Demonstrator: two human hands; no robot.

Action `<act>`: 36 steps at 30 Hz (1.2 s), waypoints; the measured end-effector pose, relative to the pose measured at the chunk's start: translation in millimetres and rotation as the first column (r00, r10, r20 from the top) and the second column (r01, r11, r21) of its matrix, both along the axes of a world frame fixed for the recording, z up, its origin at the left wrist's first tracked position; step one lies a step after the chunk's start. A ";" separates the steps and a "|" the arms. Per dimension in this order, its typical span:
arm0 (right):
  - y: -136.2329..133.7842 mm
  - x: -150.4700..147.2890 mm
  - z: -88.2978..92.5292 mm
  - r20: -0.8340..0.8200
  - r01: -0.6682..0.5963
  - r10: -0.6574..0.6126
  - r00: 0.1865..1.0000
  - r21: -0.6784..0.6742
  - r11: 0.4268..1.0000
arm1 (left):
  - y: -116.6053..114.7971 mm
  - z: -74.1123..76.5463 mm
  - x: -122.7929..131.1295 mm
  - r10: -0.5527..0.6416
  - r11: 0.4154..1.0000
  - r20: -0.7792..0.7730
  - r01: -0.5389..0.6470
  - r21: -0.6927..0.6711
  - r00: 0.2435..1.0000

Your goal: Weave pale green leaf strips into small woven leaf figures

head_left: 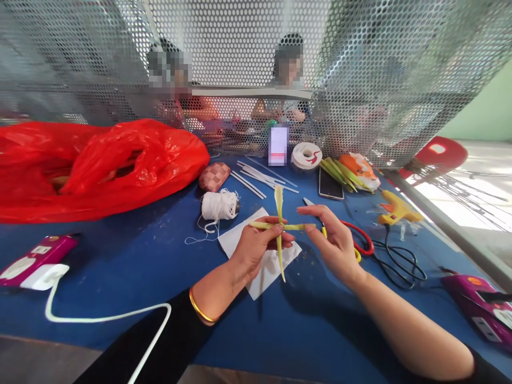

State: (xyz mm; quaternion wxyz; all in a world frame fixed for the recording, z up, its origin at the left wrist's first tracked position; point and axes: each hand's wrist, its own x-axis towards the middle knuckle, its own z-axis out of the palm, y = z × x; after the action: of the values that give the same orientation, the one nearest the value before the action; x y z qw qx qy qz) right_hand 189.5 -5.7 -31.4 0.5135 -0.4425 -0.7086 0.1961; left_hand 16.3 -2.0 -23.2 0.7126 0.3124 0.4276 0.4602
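My left hand (250,250), with a gold bangle on the wrist, is closed on two pale green leaf strips (279,249). They are laid across each other as a cross, one upright and one sideways, with my thumb at the crossing. My right hand (338,246) is at the right end of the sideways strip. Its thumb and forefinger are apart, the thumb tip close to or touching that end. Beneath my left hand lies a white sheet of paper (258,280). Scissors (365,237) with red and yellow handles lie partly hidden behind my right hand.
A red plastic bag (160,160) fills the left back. Near it are a spool of white thread (219,205), thin white sticks (248,184) and a ribbon roll (306,155). More leaf strips (338,173), a phone (330,184) and a yellow glue gun (398,208) lie right. People sit behind a perforated screen.
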 end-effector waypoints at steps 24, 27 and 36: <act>-9.7 -16.0 8.8 -0.150 -0.214 0.156 0.976 -0.567 0.796 | 8.9 4.6 -14.0 -0.078 0.997 0.138 0.074 0.038 0.987; -7.6 -16.7 9.0 -0.310 -0.305 0.131 0.942 -0.618 0.725 | 11.5 5.6 -16.3 -0.068 0.998 0.168 0.070 -0.003 0.983; -1.0 -11.2 7.3 -0.557 -0.221 -0.201 0.806 -0.598 0.770 | 11.8 5.3 -15.8 -0.088 0.996 0.197 0.083 0.032 0.976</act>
State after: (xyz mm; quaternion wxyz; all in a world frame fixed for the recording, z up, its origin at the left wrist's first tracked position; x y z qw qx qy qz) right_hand 178.3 -6.8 -24.1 0.5256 -0.5015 -0.4053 0.5550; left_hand 0.5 9.7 -17.9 0.7671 0.2914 0.3353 0.4628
